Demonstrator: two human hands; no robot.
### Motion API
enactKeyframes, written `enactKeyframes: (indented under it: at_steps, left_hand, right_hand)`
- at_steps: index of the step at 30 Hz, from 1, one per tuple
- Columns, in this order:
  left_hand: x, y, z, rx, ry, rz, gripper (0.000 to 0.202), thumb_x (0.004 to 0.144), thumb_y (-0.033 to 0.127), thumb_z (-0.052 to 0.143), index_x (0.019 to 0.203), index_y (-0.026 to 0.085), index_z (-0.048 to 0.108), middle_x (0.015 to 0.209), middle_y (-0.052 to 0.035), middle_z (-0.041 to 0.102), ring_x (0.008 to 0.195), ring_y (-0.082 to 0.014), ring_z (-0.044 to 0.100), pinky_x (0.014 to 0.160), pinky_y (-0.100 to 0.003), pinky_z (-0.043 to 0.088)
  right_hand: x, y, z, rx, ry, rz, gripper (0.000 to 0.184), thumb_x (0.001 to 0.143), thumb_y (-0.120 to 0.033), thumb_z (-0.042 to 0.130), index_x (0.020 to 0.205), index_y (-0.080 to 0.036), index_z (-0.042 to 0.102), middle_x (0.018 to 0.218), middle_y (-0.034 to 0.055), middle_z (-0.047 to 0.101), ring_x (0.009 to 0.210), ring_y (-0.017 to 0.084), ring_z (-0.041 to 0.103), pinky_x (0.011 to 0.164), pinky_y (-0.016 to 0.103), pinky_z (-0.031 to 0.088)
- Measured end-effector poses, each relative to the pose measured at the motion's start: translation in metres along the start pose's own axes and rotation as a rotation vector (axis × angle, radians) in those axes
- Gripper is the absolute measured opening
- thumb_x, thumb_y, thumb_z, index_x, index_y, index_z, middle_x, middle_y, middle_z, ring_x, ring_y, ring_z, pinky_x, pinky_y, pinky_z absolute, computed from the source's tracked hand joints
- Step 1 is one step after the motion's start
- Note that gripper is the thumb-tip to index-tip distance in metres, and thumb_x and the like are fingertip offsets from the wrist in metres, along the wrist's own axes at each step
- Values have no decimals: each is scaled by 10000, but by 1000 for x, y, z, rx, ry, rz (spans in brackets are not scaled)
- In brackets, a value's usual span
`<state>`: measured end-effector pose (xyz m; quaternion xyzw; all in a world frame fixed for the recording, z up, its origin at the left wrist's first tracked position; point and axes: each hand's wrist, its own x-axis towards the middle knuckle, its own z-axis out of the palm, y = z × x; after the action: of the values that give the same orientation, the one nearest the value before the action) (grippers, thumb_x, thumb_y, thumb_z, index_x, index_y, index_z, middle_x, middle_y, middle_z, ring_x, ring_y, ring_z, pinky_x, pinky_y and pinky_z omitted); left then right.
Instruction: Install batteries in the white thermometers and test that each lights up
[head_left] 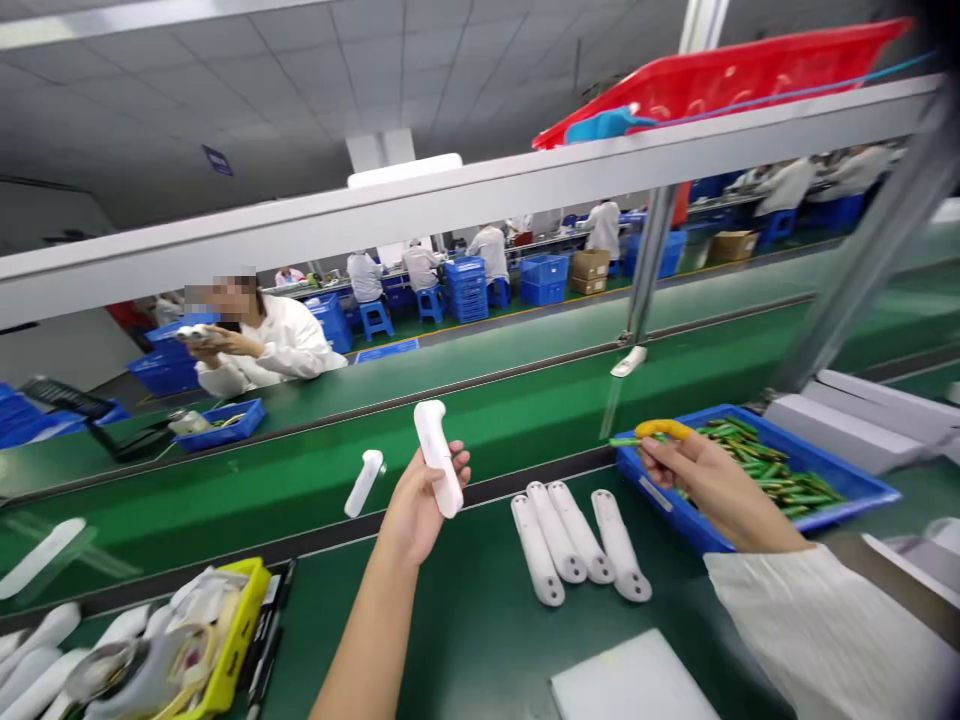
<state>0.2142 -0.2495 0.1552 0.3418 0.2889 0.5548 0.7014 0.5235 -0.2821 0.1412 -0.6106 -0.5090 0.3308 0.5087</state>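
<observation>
- White plastic is what my left hand (420, 500) is wrapped around: a slim handle-shaped casing (439, 458), held upright above the green bench (480, 640), fingers closed on its lower half. The top half stands free, so I judge a loose grip could let it tip and drop onto the bench.
- Right of that casing, my right hand (701, 475) pinches a yellow-handled tool (664, 430) at the near-left corner of the blue tray (862, 495). Its tip is blurred, so I cannot tell what it carries; a small green part could slip off unnoticed.
- Between the casing and the tray, three more white casings (577, 540) lie side by side on the bench, close to touching. My right sleeve (817, 630) hangs near them; a careless sweep back could nudge them out of line.
- Left of and below the held casing, a yellow bin (240, 630) with loose odds and ends sits at the bench edge, a cluttered spot for my elbow to catch.
- Just beyond the held casing, a lone casing (364, 483) lies on the green belt (525, 400). If something of mine falls there, I think it would be hard to get back.
- Far across the belt, another person (262, 345) in white handles a similar piece, well apart from me.
</observation>
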Motion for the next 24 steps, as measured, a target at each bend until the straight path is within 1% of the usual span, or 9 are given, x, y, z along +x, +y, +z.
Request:
enactKeyframes:
  at_steps: [3, 5, 9, 13, 15, 16, 18, 22, 24]
  left_hand:
    - [-29, 14, 1, -65, -86, 13, 303, 804, 283, 625, 1060, 128, 585, 868, -48, 582, 629, -86, 525, 494, -166, 440]
    - [-42, 19, -1, -9, -90, 55, 255, 842, 349, 584, 958, 122, 592, 773, -33, 550, 572, -79, 484, 456, -164, 398]
    - [-58, 26, -7, -112, -73, 192, 163, 892, 276, 470, 893, 144, 567, 763, -34, 535, 648, -119, 519, 611, -227, 472]
    - [-66, 34, -16, -342, -75, 219, 270, 922, 285, 390, 884, 120, 600, 827, -45, 506, 765, -134, 527, 794, -273, 493]
    - [-68, 36, -18, -360, -67, 271, 364, 948, 321, 329, 835, 117, 608, 806, -39, 482, 776, -134, 522, 844, -281, 486]
    - [-68, 37, -19, -353, -57, 306, 391, 955, 328, 306, 822, 120, 609, 804, -37, 474, 780, -133, 519, 863, -282, 481]
    - [-68, 37, -20, -328, -48, 363, 407, 959, 328, 282, 801, 131, 601, 804, -32, 459, 785, -133, 511, 892, -288, 470]
    - [-69, 32, -17, -203, -94, 475, 338, 928, 394, 365, 805, 161, 577, 783, -20, 445, 758, -142, 500, 984, -341, 417]
    - [-67, 27, -16, -144, -135, 505, 320, 905, 427, 418, 811, 167, 578, 770, -16, 452, 736, -141, 501, 1052, -373, 357]
  right_hand:
    - [-23, -51, 42, 277, -247, -105, 350, 803, -505, 613, 918, -185, 530, 650, -11, 531, 544, 112, 461, 513, 227, 390]
    - [-44, -81, 71, 290, -380, -182, 254, 861, -439, 581, 896, -188, 555, 596, -24, 525, 522, 104, 464, 518, 219, 403]
    - [-83, -115, 120, 124, -540, -512, 123, 920, -288, 516, 855, -213, 588, 661, -8, 599, 598, 120, 556, 561, 215, 436]
    - [-99, -119, 160, -161, -505, -967, 195, 961, -193, 387, 886, -194, 568, 747, 29, 628, 652, 143, 581, 592, 238, 445]
    - [-101, -115, 176, -226, -471, -1078, 274, 974, -174, 304, 868, -172, 557, 702, 41, 610, 603, 147, 557, 556, 248, 435]
    - [-103, -111, 182, -247, -474, -1078, 291, 974, -169, 290, 858, -171, 557, 693, 42, 606, 596, 149, 552, 550, 252, 433]
    - [-105, -103, 191, -264, -482, -942, 255, 965, -204, 338, 842, -183, 561, 689, 32, 601, 604, 155, 552, 544, 251, 431]
    - [-106, -87, 199, -188, -549, -388, 162, 904, -330, 500, 822, -204, 559, 738, 13, 602, 681, 159, 566, 561, 236, 447]
    - [-101, -84, 201, -59, -664, -227, 147, 898, -336, 509, 894, -198, 558, 800, 16, 609, 740, 160, 574, 613, 243, 471]
